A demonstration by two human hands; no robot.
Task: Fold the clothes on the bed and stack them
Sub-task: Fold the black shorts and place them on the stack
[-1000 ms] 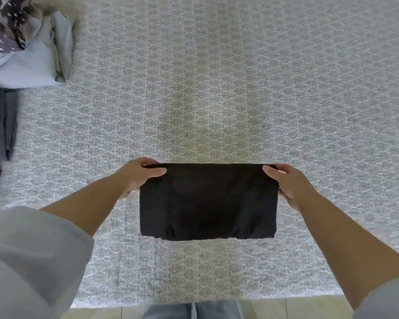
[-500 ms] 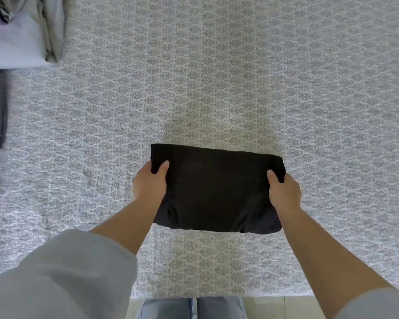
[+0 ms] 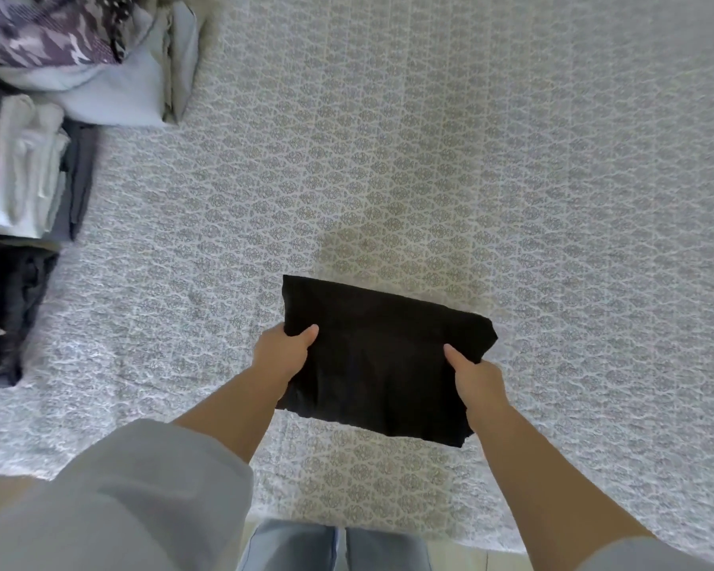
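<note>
We wore loose pale grey sleeves [image 3: 112, 500] pushed up above bare forearms, and light blue jeans [image 3: 334, 548] showed below.

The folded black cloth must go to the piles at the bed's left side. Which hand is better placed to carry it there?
Probably the left hand. It already grips the black cloth on the side nearer the piles. The right hand grips the far side and would have to cross over.
</note>
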